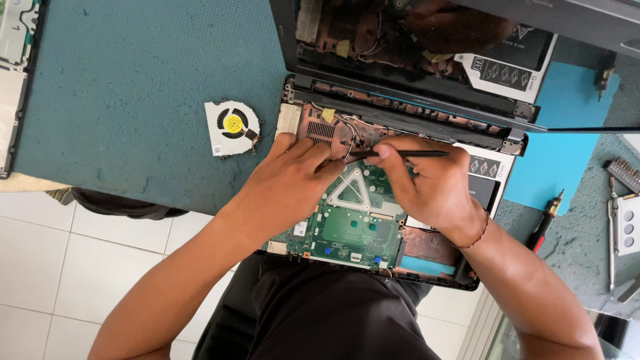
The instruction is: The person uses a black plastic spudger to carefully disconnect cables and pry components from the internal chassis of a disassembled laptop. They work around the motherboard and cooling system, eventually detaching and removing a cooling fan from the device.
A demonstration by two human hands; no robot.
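Nearest us, at six o'clock, our dark trousers (333,313) fill the bottom of the view, with white floor tiles (47,267) at eight o'clock. Both forearms rise from there toward the opened laptop (433,267), whose near edge hangs over the edge of the worktop (133,100).

Inside the laptop lies the green board (353,230), bare in the middle between our wrists, with a pale triangular bracket (351,189) just above it.

Our left hand (287,177) lies palm down on the board's ten o'clock corner, its fingers (313,150) stretched out and loosely apart, tips touching the copper heat fins (321,130); it holds nothing.

Our right hand (430,183), a thin cord at the wrist, has its fingers closed together around a slim black tool (407,154). The tool lies nearly level, its tip pointing toward nine o'clock, among the thin wires (350,133) at the board's far edge, close to the left fingertips.

At nine o'clock of the laptop, apart from it, a loose fan (231,127) with a yellow hub rests on the teal worktop. At three o'clock lie a screwdriver (545,223) and a blue mat (557,153).

Farthest, at twelve o'clock, the laptop's lid (373,63) stands open, its dark screen mirroring the hands.
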